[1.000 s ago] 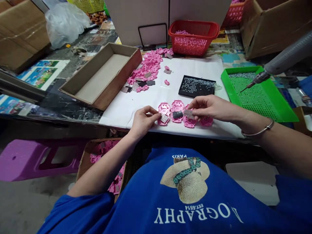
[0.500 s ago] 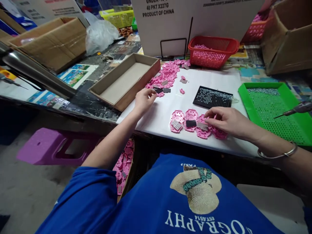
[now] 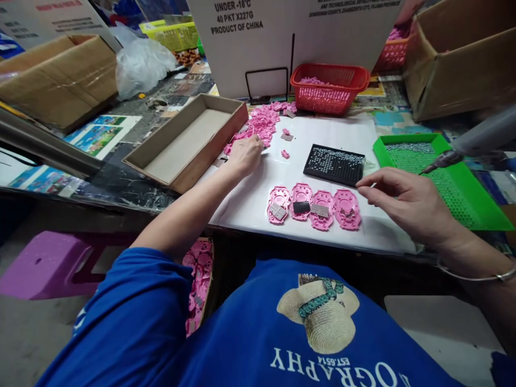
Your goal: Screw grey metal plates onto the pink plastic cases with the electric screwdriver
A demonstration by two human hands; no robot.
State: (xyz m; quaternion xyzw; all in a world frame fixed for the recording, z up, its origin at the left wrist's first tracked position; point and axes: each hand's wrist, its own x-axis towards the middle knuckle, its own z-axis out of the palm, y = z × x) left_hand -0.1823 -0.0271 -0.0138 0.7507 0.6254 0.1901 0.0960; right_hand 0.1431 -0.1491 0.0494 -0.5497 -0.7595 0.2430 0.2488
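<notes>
My left hand [image 3: 245, 154] reaches over the near edge of a heap of small pink plastic parts [image 3: 263, 121], fingers curled down and closed; what they hold is hidden. In front of me, four-sided pink plastic casings lie in a row, including a left one [image 3: 278, 194] with a grey plate, others with a black plate [image 3: 301, 207] and a grey plate [image 3: 320, 210], and a right one [image 3: 347, 207] with small dark bits. My right hand [image 3: 407, 201] hovers right of them, thumb and forefinger pinched near the black screw tray [image 3: 334, 164]. Anything in that pinch is too small to make out.
A green perforated tray [image 3: 475, 207] with screws lies right; an electric screwdriver [image 3: 455, 156] hangs above it. An open shallow box [image 3: 189, 177] stands left of the heap. Behind are a red basket [image 3: 328, 99] and a tall white carton [image 3: 258, 54]. Cardboard boxes stand both sides.
My right hand has moved right, off the rightmost pink casing, which now shows fully. My left hand has shifted over the dark plates by the heap, covering them. The view has turned slightly.
</notes>
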